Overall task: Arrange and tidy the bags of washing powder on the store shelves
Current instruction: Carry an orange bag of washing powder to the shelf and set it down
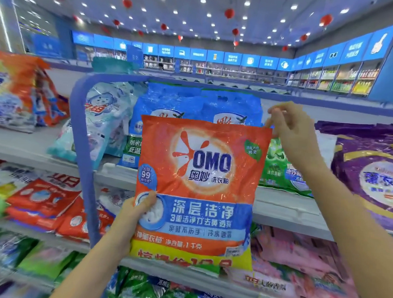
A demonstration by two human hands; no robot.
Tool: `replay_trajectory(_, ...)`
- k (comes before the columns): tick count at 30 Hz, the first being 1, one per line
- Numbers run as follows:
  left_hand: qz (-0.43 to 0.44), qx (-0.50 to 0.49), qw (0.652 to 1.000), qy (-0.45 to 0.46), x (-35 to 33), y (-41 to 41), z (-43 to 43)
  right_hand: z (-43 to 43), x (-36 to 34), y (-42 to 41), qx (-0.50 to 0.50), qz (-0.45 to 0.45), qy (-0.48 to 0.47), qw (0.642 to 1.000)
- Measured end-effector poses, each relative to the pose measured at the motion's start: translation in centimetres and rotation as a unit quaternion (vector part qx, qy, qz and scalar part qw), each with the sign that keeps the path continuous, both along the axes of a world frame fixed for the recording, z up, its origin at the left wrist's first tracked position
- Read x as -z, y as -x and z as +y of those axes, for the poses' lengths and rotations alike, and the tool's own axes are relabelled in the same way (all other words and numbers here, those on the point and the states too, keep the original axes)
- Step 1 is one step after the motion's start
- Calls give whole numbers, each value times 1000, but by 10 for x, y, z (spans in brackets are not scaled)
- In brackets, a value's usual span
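I hold an orange OMO washing powder bag [200, 190] upright in front of the shelves. My left hand [135, 211] grips its lower left side, thumb on the front. My right hand [290, 128] pinches its top right corner. Behind the bag, on the top shelf, stand two blue bags [182, 102] and a green bag [281, 169] to the right.
A blue upright frame [82, 143] divides the shelving. Left of it lie orange bags [18, 89] and a pale teal bag [101, 116]. A purple bag [371, 176] stands at the right. Lower shelves hold red [47, 200], green and pink bags [298, 263].
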State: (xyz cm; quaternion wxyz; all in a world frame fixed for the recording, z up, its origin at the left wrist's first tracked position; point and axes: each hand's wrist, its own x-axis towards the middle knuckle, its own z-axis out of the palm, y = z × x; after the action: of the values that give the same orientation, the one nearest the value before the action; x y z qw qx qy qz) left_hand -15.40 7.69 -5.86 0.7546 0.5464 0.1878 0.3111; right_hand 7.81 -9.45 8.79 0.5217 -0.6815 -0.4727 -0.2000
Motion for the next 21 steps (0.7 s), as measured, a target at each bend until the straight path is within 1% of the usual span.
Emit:
replay_trajectory(1,-4,-6,1000,14,1,0,0,-3,14,3,-51,72,-29,996)
replay_trajectory(2,-2,-20,999,24,1,1,1,-5,32,8,-94,127,-37,987)
replay_trajectory(3,-1,-40,999,30,2,1,2,-6,51,14,-134,179,-27,974)
replay_trajectory(5,-8,-71,997,42,1,1,4,-4,84,30,-213,285,5,934)
replay_trajectory(6,-14,-76,996,52,-2,3,2,0,98,37,-243,325,34,913)
replay_trajectory(8,-18,-85,994,69,-6,10,0,8,115,49,-290,376,87,876)
replay_trajectory(10,-32,-111,991,70,-6,20,1,21,123,58,-337,431,99,831)
replay_trajectory(11,-36,-128,990,50,-6,26,2,26,124,62,-354,450,96,814)
replay_trajectory(12,-23,-138,990,31,-11,32,1,33,125,67,-365,458,88,806)
replay_trajectory(13,-19,-159,987,22,-18,36,-2,40,127,72,-367,458,80,806)
replay_trajectory(17,-59,-194,979,-8,-27,76,-1,70,134,101,-374,436,48,817)
replay_trajectory(18,-24,-209,977,-24,-20,86,4,78,137,110,-378,434,46,816)
replay_trajectory(19,-7,-228,974,-15,-14,99,6,87,140,120,-385,436,42,813)
replay_trajectory(21,13,-245,969,-6,-2,131,19,104,145,141,-411,447,35,794)
